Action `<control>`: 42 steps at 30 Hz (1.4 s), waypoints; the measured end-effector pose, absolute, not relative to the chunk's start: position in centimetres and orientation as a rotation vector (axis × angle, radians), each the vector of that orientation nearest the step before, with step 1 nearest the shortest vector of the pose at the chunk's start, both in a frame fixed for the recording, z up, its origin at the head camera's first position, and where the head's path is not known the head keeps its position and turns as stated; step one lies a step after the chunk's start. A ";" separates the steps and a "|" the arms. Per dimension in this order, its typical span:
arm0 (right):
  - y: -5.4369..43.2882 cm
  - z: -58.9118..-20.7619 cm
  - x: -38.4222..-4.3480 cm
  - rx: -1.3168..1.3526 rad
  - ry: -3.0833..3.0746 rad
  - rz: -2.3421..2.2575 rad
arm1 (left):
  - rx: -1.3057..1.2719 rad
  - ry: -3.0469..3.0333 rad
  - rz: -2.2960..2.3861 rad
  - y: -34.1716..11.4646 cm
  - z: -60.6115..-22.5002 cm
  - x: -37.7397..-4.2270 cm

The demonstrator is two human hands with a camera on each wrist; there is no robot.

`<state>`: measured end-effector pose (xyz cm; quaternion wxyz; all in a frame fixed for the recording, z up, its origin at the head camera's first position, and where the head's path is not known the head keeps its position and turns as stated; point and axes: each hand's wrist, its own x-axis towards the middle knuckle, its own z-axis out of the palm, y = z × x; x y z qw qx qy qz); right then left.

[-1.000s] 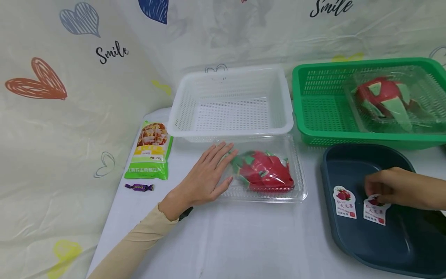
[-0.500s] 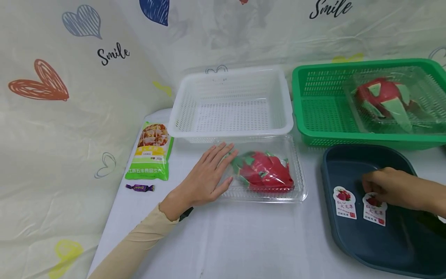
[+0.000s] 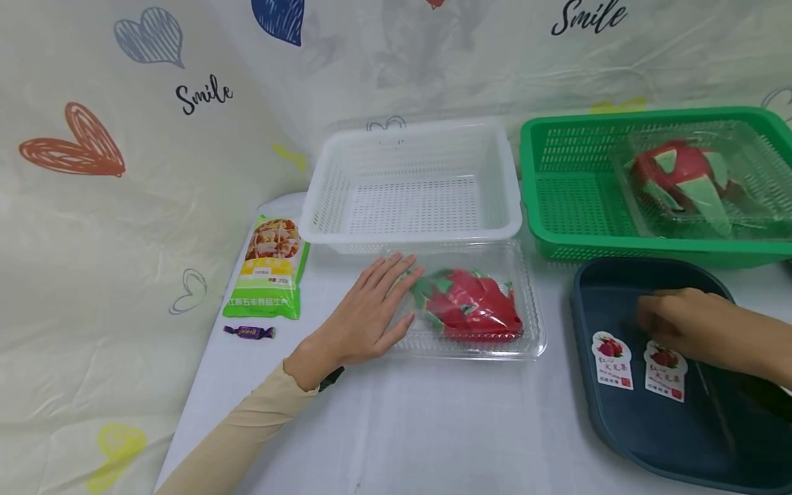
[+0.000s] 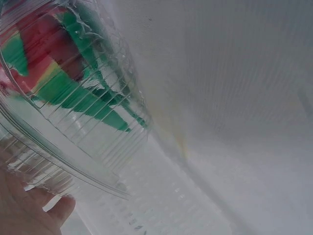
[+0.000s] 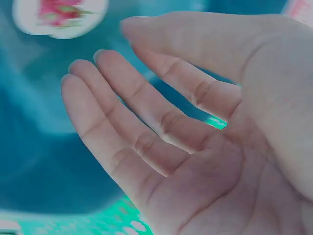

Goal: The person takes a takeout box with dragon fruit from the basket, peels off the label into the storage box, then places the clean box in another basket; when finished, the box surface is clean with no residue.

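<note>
My left hand (image 3: 365, 317) rests with straight fingers on the left end of a clear plastic clamshell box (image 3: 529, 313). Inside the box lies a red dragon fruit (image 3: 479, 306) with green scales. In the left wrist view the box wall (image 4: 122, 147) rises beside my fingers. My right hand (image 3: 699, 326) is over a dark blue tray (image 3: 619, 440), bent at the fingers beside a dragon fruit sticker (image 3: 667, 375). A second sticker (image 3: 612, 361) lies to its left. In the right wrist view nothing shows in my right hand (image 5: 195, 132); its thumb lies over the index finger.
Behind the box stands a white basket (image 3: 408, 237). A green basket (image 3: 581, 247) at the back right holds another clear box (image 3: 751, 161) with a dragon fruit. On the left lie a green food packet (image 3: 266, 271) and a purple-wrapped candy (image 3: 249, 333).
My right hand has shifted slightly left and away from me, uncovering the top of the right sticker. My left hand stays on the box.
</note>
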<state>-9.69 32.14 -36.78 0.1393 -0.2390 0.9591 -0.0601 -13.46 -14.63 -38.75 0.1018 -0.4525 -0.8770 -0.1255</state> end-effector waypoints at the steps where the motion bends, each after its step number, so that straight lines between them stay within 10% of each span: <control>1: 31.8 -36.5 -9.7 -0.751 2.814 -0.200 | -1.335 -2.594 -0.370 -14.6 -38.7 -13.5; 7: 28.8 -34.5 -9.5 -1.107 3.065 -0.427 | -1.331 -2.611 -0.377 -14.8 -38.7 -13.5; 20: 22.6 -32.7 -10.2 -0.594 2.659 -1.033 | -1.332 -2.608 -0.430 -14.7 -39.0 -13.5; 42: 20.4 -34.2 -11.8 -0.543 2.577 -1.135 | -1.185 -2.537 -0.674 -14.6 -39.5 -13.1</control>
